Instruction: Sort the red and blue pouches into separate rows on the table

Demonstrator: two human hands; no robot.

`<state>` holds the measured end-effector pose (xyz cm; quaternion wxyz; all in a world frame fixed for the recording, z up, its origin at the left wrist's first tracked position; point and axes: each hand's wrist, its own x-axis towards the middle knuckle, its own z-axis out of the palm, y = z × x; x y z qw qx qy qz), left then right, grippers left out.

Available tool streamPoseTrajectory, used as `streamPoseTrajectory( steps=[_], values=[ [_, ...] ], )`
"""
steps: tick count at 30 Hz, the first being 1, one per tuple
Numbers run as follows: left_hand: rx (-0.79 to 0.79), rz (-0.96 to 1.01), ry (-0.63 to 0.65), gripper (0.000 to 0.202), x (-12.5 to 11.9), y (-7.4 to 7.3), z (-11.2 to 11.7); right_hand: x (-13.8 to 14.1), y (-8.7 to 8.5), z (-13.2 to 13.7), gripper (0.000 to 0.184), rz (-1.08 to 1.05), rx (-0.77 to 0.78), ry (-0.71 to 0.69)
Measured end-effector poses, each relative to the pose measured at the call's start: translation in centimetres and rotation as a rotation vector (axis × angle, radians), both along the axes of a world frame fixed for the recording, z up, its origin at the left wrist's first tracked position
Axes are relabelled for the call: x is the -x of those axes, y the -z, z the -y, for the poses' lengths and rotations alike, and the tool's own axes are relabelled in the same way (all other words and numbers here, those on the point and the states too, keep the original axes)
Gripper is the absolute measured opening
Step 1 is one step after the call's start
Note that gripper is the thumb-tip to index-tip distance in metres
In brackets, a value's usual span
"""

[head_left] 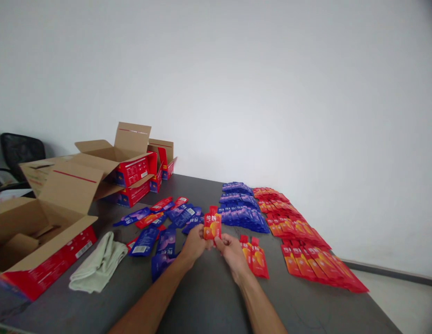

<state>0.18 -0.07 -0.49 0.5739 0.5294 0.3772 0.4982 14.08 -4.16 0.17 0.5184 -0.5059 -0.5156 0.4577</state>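
Between them, my left hand [196, 241] and my right hand [231, 250] hold up one red-orange pouch [212, 225] by its lower part, its printed front with orange fruit facing me. Both hands are closed on it, fingertips at its sides. Just right of my right hand, two overlapping red-orange pouches [258, 260] lie flat on the dark table [216, 301]. A loose heap of purple pouches [166, 241] and red ones spreads to the left of my left hand, some face down with barcodes showing.
Overlapping rows of purple pouches [241, 215] and red-orange pouches [315, 262] lie at the right. An open carton [55, 260] stands at the left front, with more open cartons [134, 171] stacked behind. A folded pale cloth [99, 264] lies beside it. The white wall [271, 93] borders the table's back.
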Motion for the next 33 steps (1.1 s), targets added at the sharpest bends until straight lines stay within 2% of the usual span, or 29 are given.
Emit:
streamPoseTrajectory(
  steps=[6, 9, 13, 18, 20, 24, 26, 30, 33],
  values=[
    [0.037, 0.015, 0.064, 0.033, -0.1, 0.2, 0.4, -0.2, 0.6, -0.3, 0.034, 0.000, -0.035, 0.061],
    [0.060, -0.012, 0.098, 0.028, -0.1, 0.1, 0.6, -0.3, 0.9, -0.4, 0.033, -0.013, -0.002, 0.086],
    [0.084, -0.048, 0.116, 0.032, 0.2, -0.4, 1.0, -0.5, 1.1, -0.3, 0.035, -0.004, 0.053, 0.070],
    [0.064, -0.062, 0.192, 0.034, 0.3, -0.8, 1.1, -0.5, 0.7, -0.2, 0.041, -0.015, -0.036, 0.089],
    [0.017, -0.011, 0.140, 0.031, 0.4, -0.9, 0.9, -0.6, 0.7, -0.2, 0.041, 0.028, -0.023, 0.093],
    [-0.032, 0.044, -0.136, 0.034, 0.8, -0.5, -0.1, -0.2, 0.8, 0.0, 0.039, 0.096, 0.032, 0.000],
    [-0.010, 0.034, -0.223, 0.037, 1.2, -0.1, -0.5, 0.3, 0.8, 0.3, 0.039, 0.116, 0.048, -0.068],
    [-0.005, 0.017, -0.271, 0.034, 1.5, 0.0, -0.6, 1.0, 0.3, 0.6, 0.039, 0.157, -0.016, -0.121],
    [-0.035, -0.027, -0.219, 0.032, 1.1, -0.3, 0.0, 1.1, -0.1, 0.6, 0.041, 0.112, -0.071, -0.054]
  ],
)
